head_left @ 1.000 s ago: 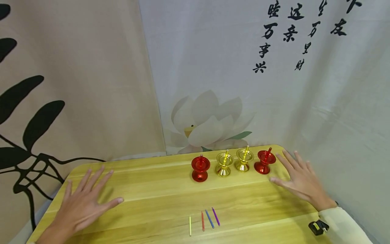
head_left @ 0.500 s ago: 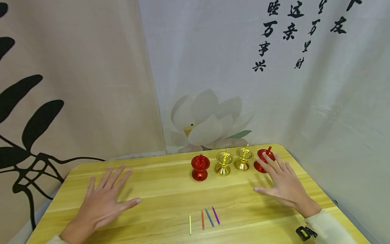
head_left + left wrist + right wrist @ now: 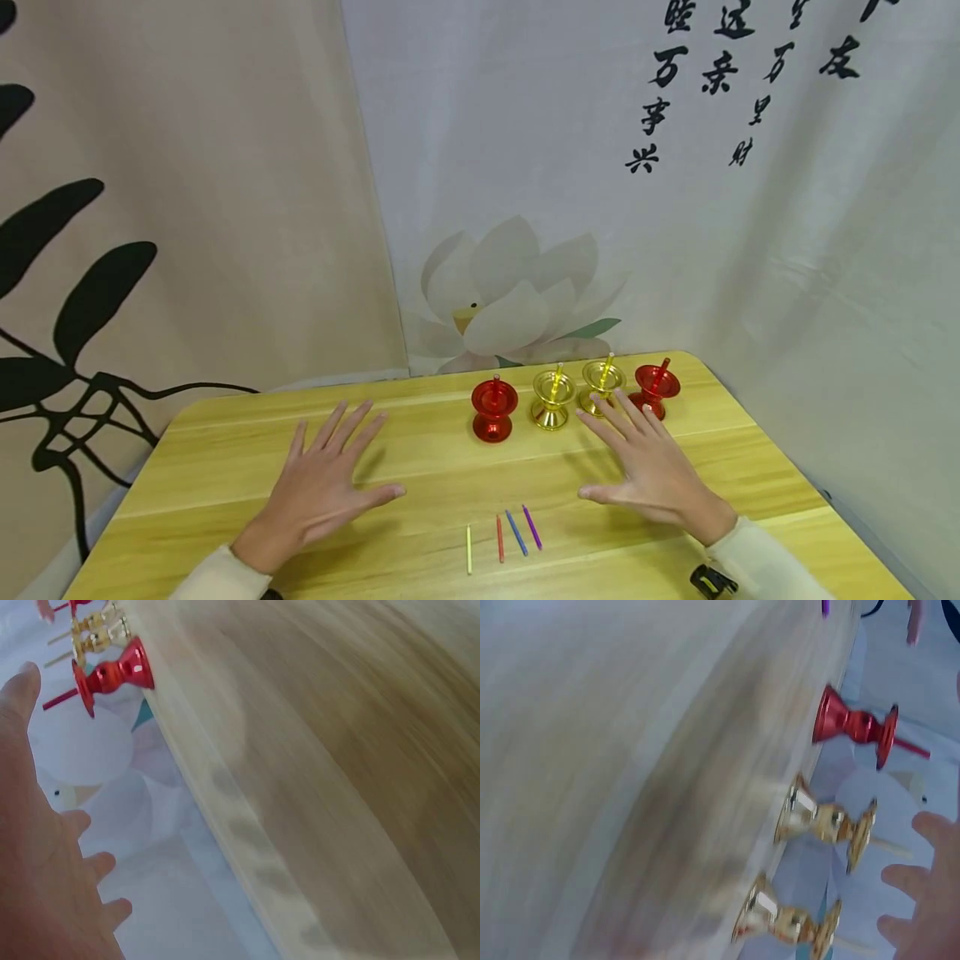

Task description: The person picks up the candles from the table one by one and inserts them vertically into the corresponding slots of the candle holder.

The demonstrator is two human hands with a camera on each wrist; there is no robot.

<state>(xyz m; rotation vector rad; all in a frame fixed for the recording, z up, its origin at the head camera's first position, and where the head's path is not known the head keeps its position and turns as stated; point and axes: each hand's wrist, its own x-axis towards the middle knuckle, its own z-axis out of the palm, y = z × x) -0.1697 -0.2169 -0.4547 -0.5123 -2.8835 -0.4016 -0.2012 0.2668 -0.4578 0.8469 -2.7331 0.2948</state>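
Note:
My left hand (image 3: pixel 322 483) hovers over the left half of the table, fingers spread and holding nothing. Likewise spread and holding nothing, my right hand (image 3: pixel 652 475) overlaps the bases of the right-hand gold and red holders in the head view. Along the back stand a red candle holder (image 3: pixel 492 415), a gold one (image 3: pixel 551 415), another gold one (image 3: pixel 600 379) and a second red one (image 3: pixel 656 380), each with a thin stick upright in its cup. Between the hands, nearer me, lie thin candle-like sticks: yellow (image 3: pixel 468 550), red (image 3: pixel 500 540), blue (image 3: pixel 516 533) and purple (image 3: pixel 532 528).
The wooden table (image 3: pixel 225 467) has rounded back corners. Behind it hangs a light cloth (image 3: pixel 517 150) with a printed lotus, dark leaves and black characters. A black strap buckle (image 3: pixel 712 581) sits at my right sleeve.
Both spread hands have moved inward, the left one to the right and the right one to the left. Holders and loose sticks have stayed in place.

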